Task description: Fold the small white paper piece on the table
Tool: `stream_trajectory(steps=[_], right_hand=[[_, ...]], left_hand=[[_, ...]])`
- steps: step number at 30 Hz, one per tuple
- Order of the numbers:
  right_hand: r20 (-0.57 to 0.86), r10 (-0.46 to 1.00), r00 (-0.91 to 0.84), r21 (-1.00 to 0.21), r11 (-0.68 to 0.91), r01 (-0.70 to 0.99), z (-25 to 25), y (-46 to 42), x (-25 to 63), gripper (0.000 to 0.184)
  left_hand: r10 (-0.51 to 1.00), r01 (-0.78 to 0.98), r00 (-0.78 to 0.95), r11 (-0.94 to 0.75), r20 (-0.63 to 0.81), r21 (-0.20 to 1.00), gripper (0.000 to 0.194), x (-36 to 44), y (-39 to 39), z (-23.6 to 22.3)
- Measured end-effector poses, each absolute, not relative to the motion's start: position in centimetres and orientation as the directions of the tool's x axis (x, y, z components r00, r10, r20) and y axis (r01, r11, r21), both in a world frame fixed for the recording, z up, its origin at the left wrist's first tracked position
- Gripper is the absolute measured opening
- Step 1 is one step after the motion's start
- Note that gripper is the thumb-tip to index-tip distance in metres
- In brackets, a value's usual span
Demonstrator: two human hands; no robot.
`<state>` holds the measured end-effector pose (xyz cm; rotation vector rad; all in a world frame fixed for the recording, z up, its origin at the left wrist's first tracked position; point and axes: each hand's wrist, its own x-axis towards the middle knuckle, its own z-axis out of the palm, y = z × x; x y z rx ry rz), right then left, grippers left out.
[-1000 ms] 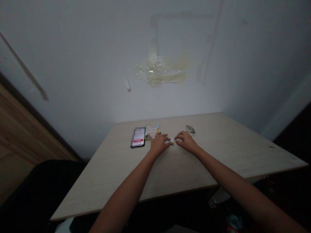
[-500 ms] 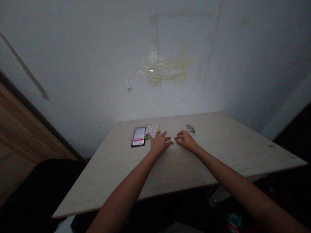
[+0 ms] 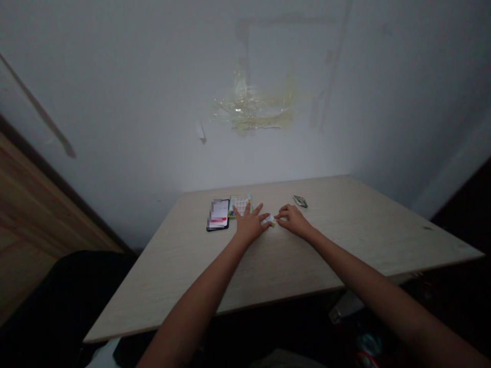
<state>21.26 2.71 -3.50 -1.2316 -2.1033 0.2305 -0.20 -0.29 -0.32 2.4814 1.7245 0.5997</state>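
Note:
A small white piece of paper (image 3: 270,221) with yellow-green print lies on the table between my hands. My left hand (image 3: 249,225) is spread flat, its thumb and index finger at the paper's left side and its other fingertips over a printed card (image 3: 241,200). That card shows a grid of small pictures and is partly covered by the fingers. My right hand (image 3: 294,221) is closed, thumb and fingertips pinched at the paper's right corner. What exactly sits between those fingertips is too small to see clearly.
A phone (image 3: 219,214) with a lit screen lies left of the card. Behind my right hand is a small dark green and white packet (image 3: 300,201). The pale wooden table (image 3: 184,255) meets a wall (image 3: 161,102) bearing torn clear tape (image 3: 249,115).
My left fingers have spread a little and shifted slightly left, so more of the small paper shows. My right hand stays nearly in place, still pinched.

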Motion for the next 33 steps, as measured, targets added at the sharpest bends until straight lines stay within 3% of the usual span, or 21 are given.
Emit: stream_trajectory(steps=[13, 26, 33], right_hand=[[0.406, 0.834, -0.373, -0.363, 0.522, 0.771, -2.9, 2.0, 21.0, 0.026], [0.358, 0.831, -0.427, -0.226, 0.52, 0.823, -2.3, 1.3, 20.6, 0.033], [0.451, 0.786, -0.422, -0.295, 0.578, 0.761, -2.3, 1.3, 21.1, 0.022]], left_hand=[[0.894, 0.935, 0.331, -0.354, 0.303, 0.022, 0.043, -0.1, -0.8, -0.6], [0.873, 0.927, 0.342, -0.375, 0.348, 0.029, 0.042, -0.3, -0.7, -0.9], [0.844, 0.916, 0.376, -0.402, 0.383, -0.015, 0.041, -0.2, -1.0, -0.6]])
